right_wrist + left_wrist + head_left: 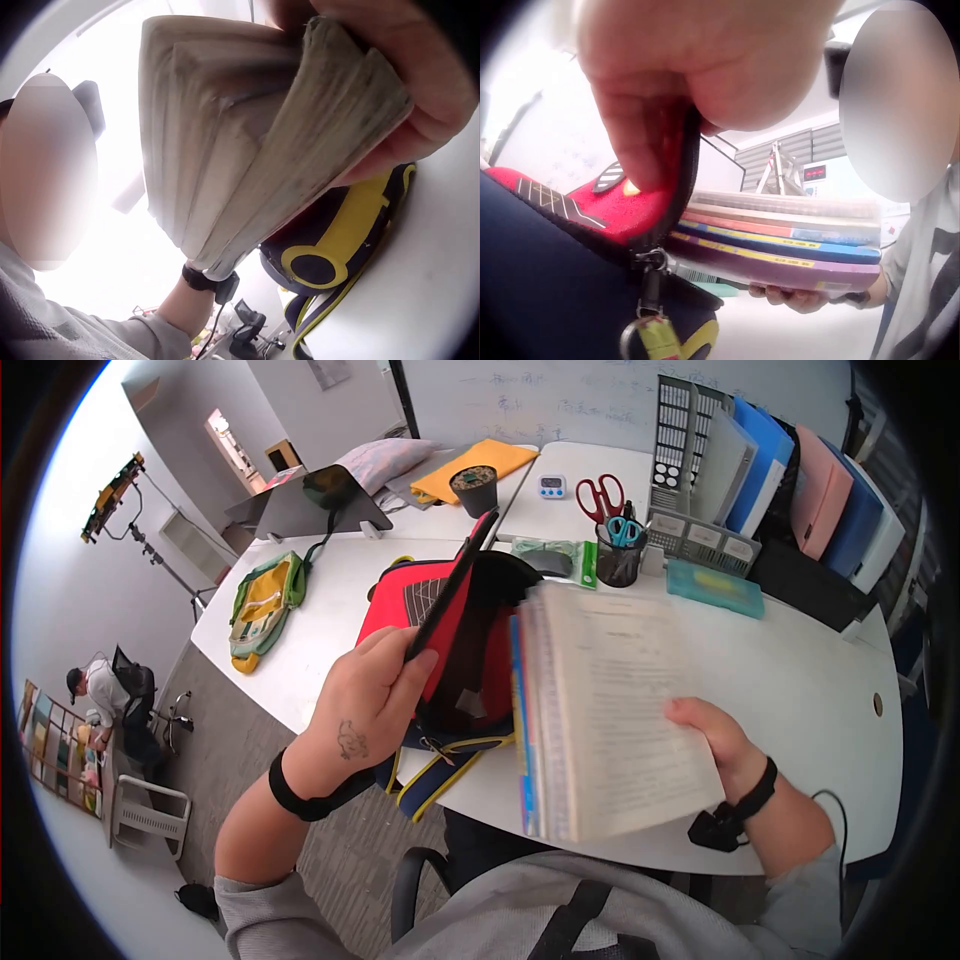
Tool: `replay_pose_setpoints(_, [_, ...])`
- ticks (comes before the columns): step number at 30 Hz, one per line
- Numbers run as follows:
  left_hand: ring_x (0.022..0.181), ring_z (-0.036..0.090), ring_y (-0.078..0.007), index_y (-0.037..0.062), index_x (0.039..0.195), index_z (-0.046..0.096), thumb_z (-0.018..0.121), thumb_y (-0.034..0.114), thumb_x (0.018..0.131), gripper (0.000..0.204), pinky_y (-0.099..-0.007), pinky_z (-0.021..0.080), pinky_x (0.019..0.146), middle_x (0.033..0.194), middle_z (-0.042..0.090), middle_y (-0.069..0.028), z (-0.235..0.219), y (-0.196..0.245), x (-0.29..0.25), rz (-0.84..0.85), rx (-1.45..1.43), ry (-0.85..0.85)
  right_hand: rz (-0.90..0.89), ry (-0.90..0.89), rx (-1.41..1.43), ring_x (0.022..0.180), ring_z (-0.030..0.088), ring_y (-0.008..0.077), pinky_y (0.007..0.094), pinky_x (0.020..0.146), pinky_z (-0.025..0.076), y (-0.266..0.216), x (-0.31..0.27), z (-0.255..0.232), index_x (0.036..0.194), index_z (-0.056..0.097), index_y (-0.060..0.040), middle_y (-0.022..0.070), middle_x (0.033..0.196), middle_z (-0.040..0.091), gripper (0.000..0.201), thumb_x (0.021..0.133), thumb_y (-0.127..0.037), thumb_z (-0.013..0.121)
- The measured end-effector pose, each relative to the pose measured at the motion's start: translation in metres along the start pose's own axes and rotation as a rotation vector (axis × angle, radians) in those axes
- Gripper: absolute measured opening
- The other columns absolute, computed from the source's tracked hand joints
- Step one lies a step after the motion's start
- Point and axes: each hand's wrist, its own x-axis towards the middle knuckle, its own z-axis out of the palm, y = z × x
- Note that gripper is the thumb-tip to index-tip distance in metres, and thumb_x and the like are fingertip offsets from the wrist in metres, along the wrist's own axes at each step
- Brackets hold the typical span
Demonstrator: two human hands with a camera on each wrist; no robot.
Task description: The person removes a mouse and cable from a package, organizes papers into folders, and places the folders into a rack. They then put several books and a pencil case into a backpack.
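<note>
My left hand (365, 695) pinches the dark edge of the opened front of a red and navy backpack (395, 610), holding it up. The backpack's mouth gapes toward the right, and its dark straps with yellow trim hang at the table's front edge. A metal zipper pull (652, 259) and a yellow-green tag (660, 339) dangle below that hand in the left wrist view. My right hand (728, 742) grips a thick stack of books (635, 710), thumb on the printed top page and fingers underneath. The stack's colored spines (802, 247) face the backpack, close beside its opening.
Behind the backpack stand a potted plant (474, 492) and a mesh pen holder (615, 568) with scissors. A teal case (714, 590) lies before the file rack at right. A small green-yellow bag (268, 600) lies at left; a person (105, 688) sits farther off.
</note>
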Motion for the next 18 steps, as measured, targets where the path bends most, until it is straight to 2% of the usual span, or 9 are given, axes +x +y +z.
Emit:
replay_pose_setpoints(2, [0.064, 0.061, -0.0304, -0.0049, 0.105, 0.063, 0.063, 0.009, 0.094, 0.018, -0.0389, 0.048, 0.059, 0.079, 0.057, -0.0156, 0.006, -0.002, -0.003, 0.162, 0.121, 0.068, 0.044, 0.019, -0.055, 0.118, 0.065, 0.0281, 0.0379, 0.101, 0.054, -0.008, 0.012, 0.014, 0.144, 0.041, 0.0075, 0.0212, 0.134, 0.059, 0.06, 0.096, -0.02, 0.063])
replay_pose_setpoints(3, [0.064, 0.061, -0.0304, -0.0049, 0.105, 0.063, 0.063, 0.009, 0.094, 0.018, -0.0389, 0.048, 0.059, 0.079, 0.057, -0.0156, 0.008, 0.0, -0.004, 0.176, 0.116, 0.061, 0.063, -0.017, -0.09, 0.118, 0.065, 0.0277, 0.0383, 0.101, 0.054, -0.011, 0.02, 0.019, 0.143, 0.041, 0.0067, 0.0211, 0.134, 0.06, 0.059, 0.096, -0.02, 0.063])
replay_pose_setpoints(5, [0.065, 0.061, -0.032, -0.0046, 0.109, 0.064, 0.068, 0.006, 0.088, 0.023, -0.04, 0.05, 0.058, 0.08, 0.058, -0.0154, 0.011, 0.007, -0.005, 0.326, 0.199, 0.04, 0.074, -0.047, -0.121, 0.118, 0.065, 0.0273, 0.0387, 0.102, 0.053, -0.02, 0.036, 0.029, 0.143, 0.042, 0.006, 0.021, 0.134, 0.06, 0.058, 0.096, -0.02, 0.063])
replay_pose_setpoints(8, [0.067, 0.062, -0.0317, -0.0042, 0.109, 0.064, 0.071, 0.004, 0.085, 0.027, -0.0385, 0.05, 0.057, 0.081, 0.059, -0.0146, 0.011, 0.015, -0.003, 0.4, 0.223, 0.019, 0.11, -0.062, -0.156, 0.117, 0.066, 0.0276, 0.0393, 0.102, 0.053, -0.029, 0.058, 0.038, 0.141, 0.045, 0.0039, 0.0212, 0.135, 0.06, 0.055, 0.096, -0.021, 0.064])
replay_pose_setpoints(13, [0.072, 0.064, -0.0341, -0.0059, 0.112, 0.063, 0.067, 0.003, 0.085, 0.028, -0.0398, 0.052, 0.063, 0.09, 0.06, -0.0168, 0.015, 0.008, 0.008, 0.399, 0.231, -0.006, 0.077, -0.037, -0.136, 0.118, 0.065, 0.029, 0.041, 0.1, 0.055, -0.032, 0.089, 0.053, 0.143, 0.043, 0.0024, 0.0217, 0.136, 0.059, 0.057, 0.095, -0.022, 0.065])
replay_pose_setpoints(18, [0.073, 0.064, -0.0348, -0.0062, 0.11, 0.062, 0.065, 0.002, 0.086, 0.025, -0.0385, 0.053, 0.066, 0.089, 0.061, -0.0179, 0.002, -0.003, 0.013, 0.377, 0.132, -0.041, 0.057, -0.002, -0.146, 0.12, 0.064, 0.0292, 0.0409, 0.1, 0.055, -0.033, 0.098, 0.059, 0.146, 0.04, 0.0017, 0.0227, 0.138, 0.056, 0.059, 0.096, -0.02, 0.063])
